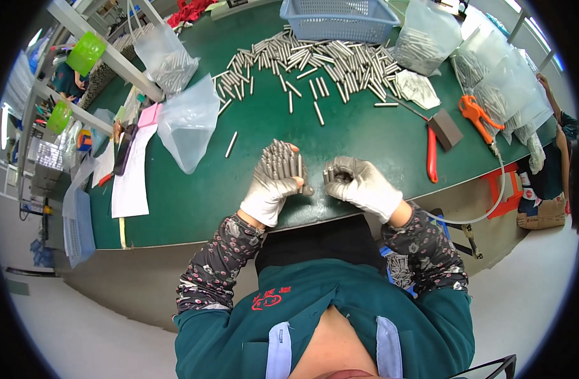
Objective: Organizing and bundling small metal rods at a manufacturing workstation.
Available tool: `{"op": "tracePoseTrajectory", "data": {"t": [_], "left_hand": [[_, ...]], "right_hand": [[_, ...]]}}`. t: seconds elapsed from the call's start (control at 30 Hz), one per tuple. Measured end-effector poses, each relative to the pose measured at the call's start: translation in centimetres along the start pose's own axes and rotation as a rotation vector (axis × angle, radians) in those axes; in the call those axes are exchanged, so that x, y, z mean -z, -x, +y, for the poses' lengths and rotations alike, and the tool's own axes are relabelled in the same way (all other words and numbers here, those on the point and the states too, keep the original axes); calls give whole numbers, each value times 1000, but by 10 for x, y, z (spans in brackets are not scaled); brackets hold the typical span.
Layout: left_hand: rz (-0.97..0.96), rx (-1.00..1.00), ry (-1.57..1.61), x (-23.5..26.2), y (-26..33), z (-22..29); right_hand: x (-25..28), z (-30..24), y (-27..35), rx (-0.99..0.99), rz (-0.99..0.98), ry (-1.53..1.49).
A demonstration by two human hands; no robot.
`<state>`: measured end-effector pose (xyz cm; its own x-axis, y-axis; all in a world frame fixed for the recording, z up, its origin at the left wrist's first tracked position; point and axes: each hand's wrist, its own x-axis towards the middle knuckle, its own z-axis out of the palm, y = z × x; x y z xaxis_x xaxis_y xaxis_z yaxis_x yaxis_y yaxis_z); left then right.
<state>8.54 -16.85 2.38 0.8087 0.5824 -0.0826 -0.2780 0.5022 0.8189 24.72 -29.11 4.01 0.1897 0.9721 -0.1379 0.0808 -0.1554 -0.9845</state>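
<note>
Both my hands wear white gloves with grey, soiled fingers and are held over the near edge of the green table. My left hand (270, 187) is closed round a thick bundle of metal pins (279, 161), their ends showing above the fingers. Just to its right, my right hand (360, 183) is curled, with a few short pins (328, 174) standing out between its fingertips. A small gap separates the two hands. Beyond them a wide heap of loose metal pins (353, 66) spreads over the table, and one single pin (231, 144) lies left of my left hand.
A blue basket (340, 22) stands behind the heap. Bags of pins (426, 38) line the right side. Nearby lie red-handled pliers (432, 155), a dark block (444, 130) and an orange air gun (479, 119) with a hose. Left are an empty-looking plastic bag (188, 123) and paper sheets (133, 180).
</note>
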Motion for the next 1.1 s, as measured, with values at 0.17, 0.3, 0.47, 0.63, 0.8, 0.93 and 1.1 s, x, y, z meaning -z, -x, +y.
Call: {"op": "tracePoseTrajectory", "data": {"t": [0.17,0.3,0.47,0.63,0.8,0.93,1.1], "left_hand": [[-29,-180,-244,10,-22,-17],[-35,-146,-230,17,-25,-22],[-45,-14,-254,7,-23,-13],[-49,-177,-398,6,-23,-17],[-147,-312,-903,22,-29,-20],[-68,-126,-585,13,-26,-14],[-59,-124,-377,4,-22,-6]], "right_hand": [[-7,11,-20,25,86,39],[-9,12,-28,7,81,34],[-6,21,-36,-4,62,-11],[-9,10,-33,133,148,353],[-11,17,-31,269,219,559],[-13,10,-32,208,220,526],[-14,10,-38,244,187,502]]}}
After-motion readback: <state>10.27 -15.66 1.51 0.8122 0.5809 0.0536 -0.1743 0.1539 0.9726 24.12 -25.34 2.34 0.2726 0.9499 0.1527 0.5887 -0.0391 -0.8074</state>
